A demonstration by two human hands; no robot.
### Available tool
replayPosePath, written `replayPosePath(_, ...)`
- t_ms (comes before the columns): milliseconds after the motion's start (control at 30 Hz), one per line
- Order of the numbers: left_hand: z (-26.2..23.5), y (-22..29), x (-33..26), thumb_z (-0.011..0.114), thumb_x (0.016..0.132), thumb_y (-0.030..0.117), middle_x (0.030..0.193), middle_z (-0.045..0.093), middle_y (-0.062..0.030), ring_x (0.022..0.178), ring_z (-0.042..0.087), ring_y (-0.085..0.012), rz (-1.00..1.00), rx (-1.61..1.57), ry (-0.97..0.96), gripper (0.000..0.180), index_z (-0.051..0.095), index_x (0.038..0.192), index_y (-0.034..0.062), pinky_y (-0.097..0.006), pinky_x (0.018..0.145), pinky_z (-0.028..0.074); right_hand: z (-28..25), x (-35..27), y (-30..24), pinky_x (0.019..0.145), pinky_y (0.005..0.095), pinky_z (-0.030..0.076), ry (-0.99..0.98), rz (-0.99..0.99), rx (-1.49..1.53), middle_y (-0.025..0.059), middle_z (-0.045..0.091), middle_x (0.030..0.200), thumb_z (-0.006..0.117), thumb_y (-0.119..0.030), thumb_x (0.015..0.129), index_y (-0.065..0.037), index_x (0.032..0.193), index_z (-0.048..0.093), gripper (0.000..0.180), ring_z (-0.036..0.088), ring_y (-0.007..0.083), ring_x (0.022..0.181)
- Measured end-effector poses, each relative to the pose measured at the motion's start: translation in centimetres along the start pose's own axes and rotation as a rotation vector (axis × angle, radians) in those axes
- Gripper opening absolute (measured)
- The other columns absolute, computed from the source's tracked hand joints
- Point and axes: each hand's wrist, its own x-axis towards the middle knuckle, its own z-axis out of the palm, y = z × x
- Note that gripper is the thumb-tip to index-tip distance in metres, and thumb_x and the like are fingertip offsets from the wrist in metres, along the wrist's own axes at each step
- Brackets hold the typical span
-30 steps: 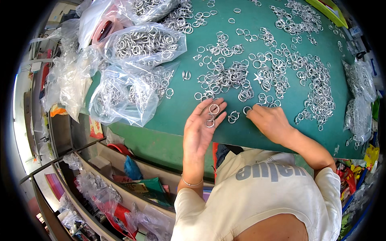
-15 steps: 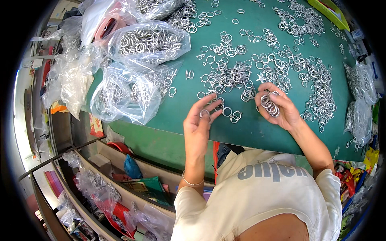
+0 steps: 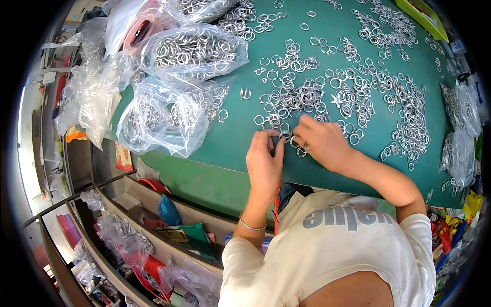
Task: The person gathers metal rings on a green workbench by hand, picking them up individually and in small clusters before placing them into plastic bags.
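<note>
Silver metal rings (image 3: 299, 97) lie in a loose pile on the green tabletop, just beyond my hands. My left hand (image 3: 263, 161) is closed, thumb and fingertips drawn together around a ring at the pile's near edge. Close by on the right, my right hand (image 3: 325, 144) curls palm down, its fingertips pinching a metal ring (image 3: 294, 141). The two sets of fingertips almost meet. Part of what each hand grips is hidden by the fingers. A small star-shaped metal piece (image 3: 335, 99) lies among the rings beyond my right hand.
Clear plastic bags of rings (image 3: 197, 51) crowd the table's left side; more bags (image 3: 458, 153) lie at the right edge. Further rings (image 3: 409, 123) spread to the right. A yellow-green tray (image 3: 422, 19) sits far right. Below the left edge is an open drawer (image 3: 153, 220) of bags.
My right hand has moved left and turned palm down, beside my left. The cluster of rings it held no longer shows in it. My left fingers have closed and shifted slightly right.
</note>
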Motion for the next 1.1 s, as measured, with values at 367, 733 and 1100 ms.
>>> replayPosePath(367, 0.1, 0.5, 0.6, 0.059, 0.079, -0.003, 0.067, 0.051, 0.0007, 0.054, 0.040, -0.0043, 0.034, -0.234, -0.019, 0.015, 0.056, 0.094, -0.0002, -0.020, 0.047, 0.033, -3.9, -0.3, 2.3, 0.037, 0.0196, 0.026, -0.125, 0.716, 1.518, 0.0010, 0.051, 0.066, 0.053, -0.025, 0.089, -0.001, 0.089, 0.055, 0.024, 0.041, 0.0052, 0.046)
replayPosePath(733, -1.9, 0.1, 0.3, 0.044, 0.083, 0.012, 0.070, 0.034, -0.0009, 0.064, 0.035, -0.0099, -0.693, -1.634, -0.367, 0.023, 0.050, 0.096, -0.0052, -0.018, 0.045, 0.032, -4.0, 0.4, -0.2, 0.045, 0.0190, 0.030, -0.161, 0.757, 1.278, 0.0014, 0.048, 0.071, 0.047, -0.024, 0.092, -0.003, 0.076, 0.051, 0.027, 0.039, 0.0060, 0.051)
replayPosePath(1100, -0.8, 5.3, -1.0, 0.036, 0.094, 0.027, 0.099, 0.057, -0.0077, 0.092, 0.058, -0.0201, -0.945, -1.688, -0.402, 0.031, 0.051, 0.109, 0.0040, -0.030, 0.075, 0.051, -1.7, 0.0, -4.4, 0.064, 0.0323, 0.042, -0.034, -0.266, 0.002, 0.0073, 0.053, 0.084, 0.066, -0.018, 0.067, -0.007, 0.081, 0.057, 0.020, 0.053, 0.0231, 0.077)
